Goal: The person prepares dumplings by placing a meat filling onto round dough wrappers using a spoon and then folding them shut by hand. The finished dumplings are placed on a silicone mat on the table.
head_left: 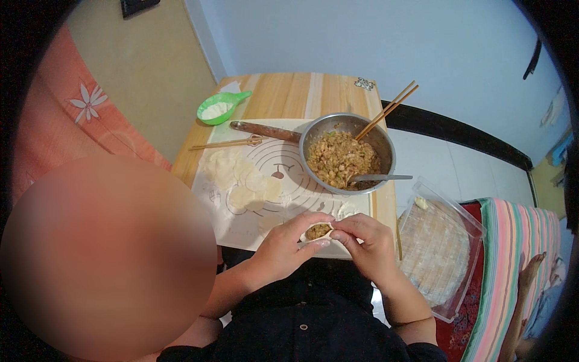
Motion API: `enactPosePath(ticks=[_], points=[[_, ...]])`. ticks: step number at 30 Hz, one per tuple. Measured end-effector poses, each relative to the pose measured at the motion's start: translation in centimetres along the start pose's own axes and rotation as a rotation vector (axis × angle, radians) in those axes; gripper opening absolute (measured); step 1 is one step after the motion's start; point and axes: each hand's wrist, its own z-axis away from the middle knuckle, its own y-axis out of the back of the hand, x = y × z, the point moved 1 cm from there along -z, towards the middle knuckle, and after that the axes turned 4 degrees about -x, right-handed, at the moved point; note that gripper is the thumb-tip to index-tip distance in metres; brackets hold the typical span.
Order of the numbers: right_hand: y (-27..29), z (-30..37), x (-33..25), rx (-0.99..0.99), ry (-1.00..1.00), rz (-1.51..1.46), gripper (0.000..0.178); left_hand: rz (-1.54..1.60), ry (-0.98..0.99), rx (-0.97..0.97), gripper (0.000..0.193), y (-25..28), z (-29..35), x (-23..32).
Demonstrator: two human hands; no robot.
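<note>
Between my hands, above the table's near edge, is a filled dumpling [318, 231], its wrapper still showing brown filling in the middle. My left hand [286, 246] cups it from the left, thumb and fingers round the dough. With thumb and index finger, my right hand [362, 239] pinches the wrapper's right end. Just beyond lie several flat round dumpling wrappers [244, 181] on a white pastry mat [232, 232]. A steel bowl [391, 158] of minced filling [338, 155] stands at the mat's far right, with chopsticks [389, 110] and a spoon [386, 177] in it.
A rolling pin [265, 130] lies left of the bowl, near another pair of chopsticks [223, 143]. At the wooden table's [289, 90] far left sits a green scoop of flour [217, 110]. To the right, a clear plastic tray [473, 226] holds a round floured board [434, 253] with one small dumpling [421, 203].
</note>
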Motion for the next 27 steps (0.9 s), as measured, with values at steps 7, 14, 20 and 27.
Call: enactPosePath(ticks=[7,14,20,27], points=[[0.1,0.5,-0.3,-0.06,-0.139,-0.06,0.015,0.002,-0.106,-0.008,0.028,0.0,-0.2,-0.7],[0.6,0.0,-0.6,-0.014,0.025,0.051,0.021,-0.087,-0.158,0.002,0.025,-0.1,-0.4,-0.6],[1.2,-0.2,-0.2,-0.081,-0.029,-0.048,0.013,-0.113,-0.236,-0.009,0.025,0.0,-0.8,-0.4],[0.8,0.6,-0.2,-0.035,-0.098,0.017,0.015,-0.103,-0.229,0.024,0.025,-0.3,-0.9,-0.6]])
